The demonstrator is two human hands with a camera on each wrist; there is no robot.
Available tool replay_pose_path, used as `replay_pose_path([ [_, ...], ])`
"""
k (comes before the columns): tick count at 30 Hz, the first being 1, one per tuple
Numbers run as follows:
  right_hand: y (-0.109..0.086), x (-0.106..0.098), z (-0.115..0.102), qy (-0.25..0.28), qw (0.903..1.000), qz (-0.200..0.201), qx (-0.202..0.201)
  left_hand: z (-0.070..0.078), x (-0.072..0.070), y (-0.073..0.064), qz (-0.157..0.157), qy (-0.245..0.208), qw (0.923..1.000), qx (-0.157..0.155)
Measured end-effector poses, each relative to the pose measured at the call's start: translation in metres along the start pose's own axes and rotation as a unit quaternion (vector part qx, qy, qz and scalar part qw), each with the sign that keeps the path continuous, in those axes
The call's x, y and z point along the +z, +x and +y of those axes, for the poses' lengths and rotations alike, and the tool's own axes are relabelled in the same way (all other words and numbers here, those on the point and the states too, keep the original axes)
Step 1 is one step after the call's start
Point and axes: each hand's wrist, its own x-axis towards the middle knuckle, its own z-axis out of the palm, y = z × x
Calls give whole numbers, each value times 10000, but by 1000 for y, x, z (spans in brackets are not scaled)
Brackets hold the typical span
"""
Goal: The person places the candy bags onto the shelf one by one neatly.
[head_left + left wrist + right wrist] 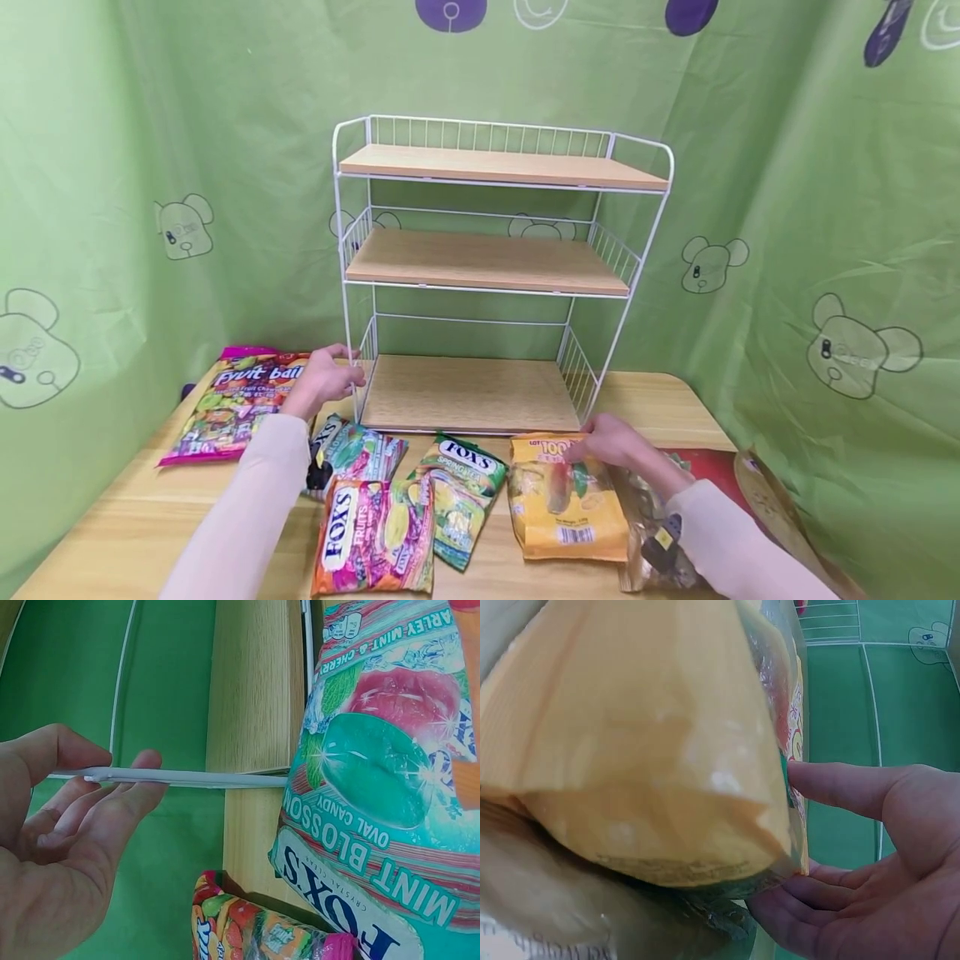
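Note:
My left hand (328, 382) grips the left front post (202, 779) of a white wire rack with wooden shelves (480, 392), thumb on one side and fingers on the other. Just below it lies a Fox's Mint Blossom candy bag (375, 750), and to its left is a Fruit Balls candy bag (232, 400). At the rack's right front foot, my right hand (618, 450) pinches the upper right edge of a yellow candy bag (570, 508) marked 100. In the right wrist view, the yellow bag (652, 735) hides some of the fingertips.
Two more Fox's bags, a purple-orange one (375, 542) and a green one (459, 500), lie in front of the rack. A clear-and-brown package (637, 567) and a red package (712, 475) lie at right. Green printed cloth (847, 208) surrounds the wooden table (97, 542).

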Motion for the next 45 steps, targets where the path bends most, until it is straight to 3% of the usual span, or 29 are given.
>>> replay_pose_path([
  [9,2,3,-5,48,9999,-5,124,0,0,0,-19,-67,9999,124],
  [26,0,2,-4,-392,9987,-237,-214,-1,2,-1,6,-141,9999,56],
  [37,-6,6,-1,135,9972,-723,-149,-4,1,-1,77,-131,9999,-15],
  [45,-7,4,6,626,9912,-1163,-59,-3,1,-1,97,-92,9998,120],
])
